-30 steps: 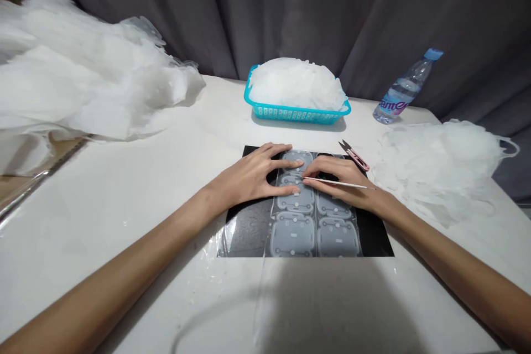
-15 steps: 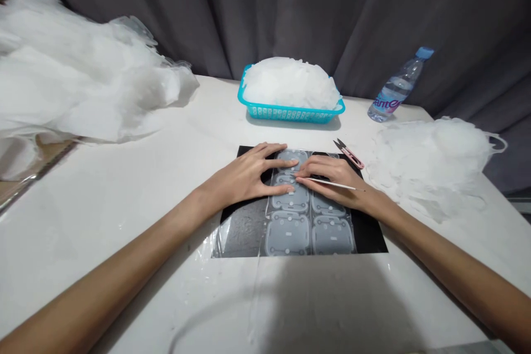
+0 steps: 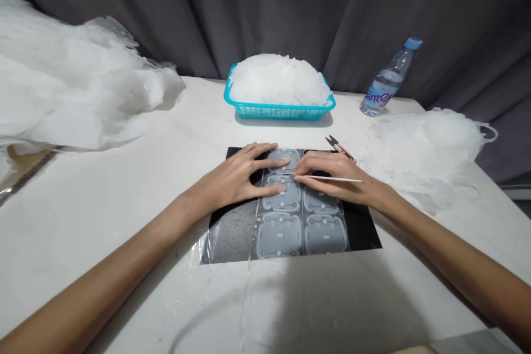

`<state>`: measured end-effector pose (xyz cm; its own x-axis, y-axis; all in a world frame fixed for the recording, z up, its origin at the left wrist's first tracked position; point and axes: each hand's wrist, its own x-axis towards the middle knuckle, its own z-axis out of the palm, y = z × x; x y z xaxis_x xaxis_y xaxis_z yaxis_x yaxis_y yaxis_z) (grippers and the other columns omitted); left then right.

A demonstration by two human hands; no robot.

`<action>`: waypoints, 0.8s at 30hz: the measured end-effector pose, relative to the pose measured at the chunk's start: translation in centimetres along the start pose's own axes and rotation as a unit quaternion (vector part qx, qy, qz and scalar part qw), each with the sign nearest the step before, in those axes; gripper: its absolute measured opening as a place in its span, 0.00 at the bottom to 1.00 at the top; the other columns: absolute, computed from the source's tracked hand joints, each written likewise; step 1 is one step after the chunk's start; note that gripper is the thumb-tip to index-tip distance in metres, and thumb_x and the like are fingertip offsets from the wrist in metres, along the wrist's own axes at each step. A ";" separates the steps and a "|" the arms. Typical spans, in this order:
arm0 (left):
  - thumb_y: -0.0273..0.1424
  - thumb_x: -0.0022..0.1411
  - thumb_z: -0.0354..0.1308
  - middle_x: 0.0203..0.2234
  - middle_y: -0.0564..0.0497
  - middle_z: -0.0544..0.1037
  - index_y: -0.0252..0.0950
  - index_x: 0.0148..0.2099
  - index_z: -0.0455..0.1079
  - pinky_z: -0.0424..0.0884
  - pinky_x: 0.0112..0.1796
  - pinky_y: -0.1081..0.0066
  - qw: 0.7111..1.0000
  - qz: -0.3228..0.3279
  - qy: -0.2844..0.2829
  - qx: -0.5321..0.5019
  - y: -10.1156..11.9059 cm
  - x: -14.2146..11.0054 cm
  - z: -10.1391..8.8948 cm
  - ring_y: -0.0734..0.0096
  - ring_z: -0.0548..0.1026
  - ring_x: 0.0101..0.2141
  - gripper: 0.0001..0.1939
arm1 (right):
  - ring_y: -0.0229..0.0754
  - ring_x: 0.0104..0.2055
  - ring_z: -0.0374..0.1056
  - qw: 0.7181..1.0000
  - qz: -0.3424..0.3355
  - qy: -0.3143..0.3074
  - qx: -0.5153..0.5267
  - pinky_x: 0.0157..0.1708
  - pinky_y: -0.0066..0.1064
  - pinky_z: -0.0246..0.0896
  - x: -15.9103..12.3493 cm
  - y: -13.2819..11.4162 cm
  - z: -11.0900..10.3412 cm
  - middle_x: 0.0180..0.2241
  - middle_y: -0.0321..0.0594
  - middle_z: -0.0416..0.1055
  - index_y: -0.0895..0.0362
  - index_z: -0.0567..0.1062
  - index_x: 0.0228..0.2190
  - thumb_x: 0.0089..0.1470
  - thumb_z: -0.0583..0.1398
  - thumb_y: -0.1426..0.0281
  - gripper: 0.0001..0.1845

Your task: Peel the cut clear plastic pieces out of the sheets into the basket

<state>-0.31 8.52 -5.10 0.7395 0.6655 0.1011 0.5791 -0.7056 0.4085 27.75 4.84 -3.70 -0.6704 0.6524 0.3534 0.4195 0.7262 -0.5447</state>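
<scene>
A clear plastic sheet with several frosted, rounded rectangular pieces (image 3: 280,237) lies over a flat black mat (image 3: 362,232). My left hand (image 3: 238,174) rests on its left side with fingers spread, thumb and fingertips on the upper left pieces. Beside those fingertips, my right hand (image 3: 347,165) is closed in a pinch on a thin white stick (image 3: 332,178). The stick slants back over the hand, its far end narrow and dark. Its working end is hidden at the fingertips. Thread snips with pink handles (image 3: 342,149) lie just behind my right hand.
A blue basket (image 3: 282,113) heaped with white translucent pieces stands at the back. Right of it are a water bottle (image 3: 384,86) and a loose white pile (image 3: 423,149). Another large white heap (image 3: 70,83) fills the left. A grey curtain (image 3: 265,0) hangs behind the table.
The whole view has shifted slightly, so things appear a little further left. Both hands keep nearly the same place on the sheet, and the stick now lies a bit flatter.
</scene>
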 end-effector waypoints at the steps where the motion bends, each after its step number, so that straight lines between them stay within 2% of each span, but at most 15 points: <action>1: 0.59 0.67 0.59 0.74 0.47 0.60 0.50 0.70 0.70 0.55 0.70 0.46 1.000 0.002 0.001 -0.001 0.0 0.0 0.0 0.46 0.59 0.72 0.35 | 0.42 0.43 0.75 1.000 -0.003 0.000 -0.003 0.45 0.37 0.71 0.1 0.0 0.1 0.42 0.41 0.79 0.55 0.77 0.42 0.72 0.58 0.69 0.08; 6: 0.59 0.68 0.58 0.74 0.47 0.61 0.50 0.70 0.69 0.55 0.70 0.46 1.000 0.011 0.009 0.003 -0.3 0.0 0.3 0.47 0.59 0.72 0.34 | 0.44 0.45 0.76 0.999 -0.016 0.002 -0.028 0.47 0.38 0.72 0.1 0.2 0.6 0.43 0.42 0.80 0.54 0.77 0.43 0.72 0.57 0.69 0.08; 11: 0.58 0.67 0.59 0.73 0.46 0.62 0.49 0.70 0.70 0.55 0.70 0.47 1.000 0.013 0.017 0.001 -0.3 0.0 0.3 0.47 0.60 0.71 0.35 | 0.45 0.47 0.76 0.992 -0.056 0.002 -0.114 0.46 0.38 0.73 0.0 0.7 1.3 0.44 0.44 0.79 0.57 0.77 0.44 0.73 0.56 0.68 0.10; 15: 0.59 0.68 0.58 0.74 0.46 0.61 0.49 0.69 0.70 0.56 0.70 0.46 1.000 0.015 0.013 0.002 -0.2 0.0 0.3 0.47 0.60 0.71 0.35 | 0.45 0.42 0.76 0.962 -0.110 0.017 -0.249 0.38 0.35 0.73 0.2 1.1 2.4 0.41 0.44 0.81 0.56 0.78 0.43 0.74 0.53 0.69 0.13; 20: 0.59 0.68 0.57 0.73 0.44 0.62 0.44 0.68 0.72 0.55 0.70 0.45 1.000 0.008 0.016 0.017 -0.2 -0.1 0.3 0.45 0.60 0.71 0.35 | 0.50 0.45 0.76 0.924 -0.145 0.026 -0.354 0.40 0.39 0.73 0.4 1.0 3.3 0.46 0.52 0.80 0.64 0.77 0.51 0.74 0.54 0.69 0.15; 22: 0.58 0.69 0.57 0.73 0.44 0.60 0.47 0.70 0.69 0.58 0.69 0.47 1.000 0.006 0.022 0.017 0.1 -0.2 0.3 0.45 0.62 0.70 0.35 | 0.50 0.46 0.76 0.919 -0.144 0.013 -0.366 0.41 0.40 0.73 0.4 1.0 3.4 0.45 0.52 0.80 0.64 0.76 0.52 0.74 0.54 0.70 0.14; 24: 0.57 0.69 0.58 0.72 0.42 0.59 0.50 0.74 0.60 0.64 0.66 0.50 0.999 -0.005 0.052 0.011 0.6 -0.4 0.2 0.47 0.65 0.68 0.38 | 0.49 0.45 0.76 0.918 -0.144 0.006 -0.370 0.41 0.38 0.72 0.5 1.0 3.6 0.44 0.51 0.80 0.62 0.76 0.51 0.73 0.55 0.72 0.13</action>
<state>-0.20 7.79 -5.09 0.6948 0.6936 0.1904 0.5950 -0.7030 0.3896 25.60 5.11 -6.79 -0.8136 0.4091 0.4132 0.5297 0.8146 0.2363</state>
